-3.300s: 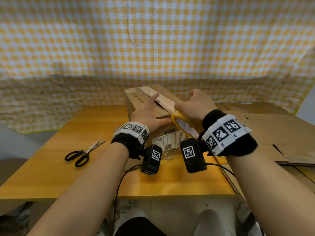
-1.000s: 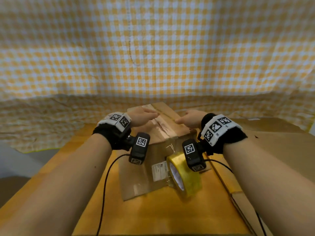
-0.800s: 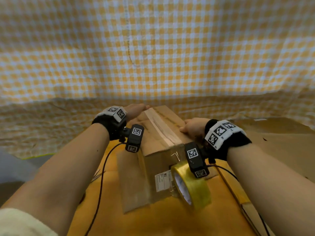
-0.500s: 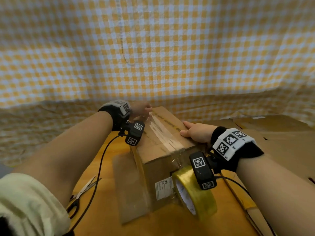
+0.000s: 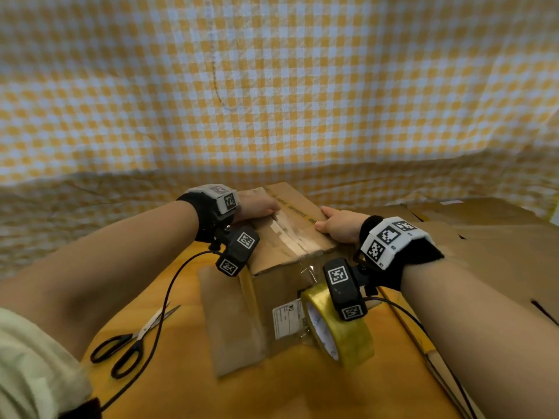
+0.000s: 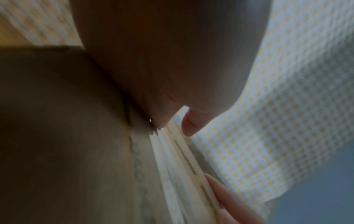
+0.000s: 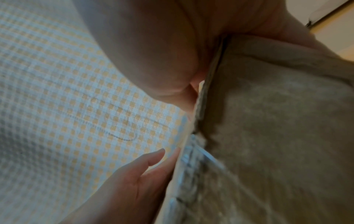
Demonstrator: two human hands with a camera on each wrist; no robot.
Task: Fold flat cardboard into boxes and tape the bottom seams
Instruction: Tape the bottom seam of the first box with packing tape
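A brown cardboard box stands on the wooden table, its closed flaps facing up with a strip of clear tape along the middle seam. My left hand lies on the top's left side, fingers straight. My right hand presses flat on the top's right edge. In the right wrist view the left hand's fingers lie straight against the taped top. A yellowish tape roll hangs by its strip against the box's front face, held by neither hand.
Black-handled scissors lie on the table to the left of the box. Flat cardboard sheets are stacked on the right. A box flap lies flat on the table in front. Checked cloth hangs behind.
Three seconds ago my right hand held the tape roll; it now hangs free. Within the last second both hands moved apart from the middle seam to the sides of the box top.
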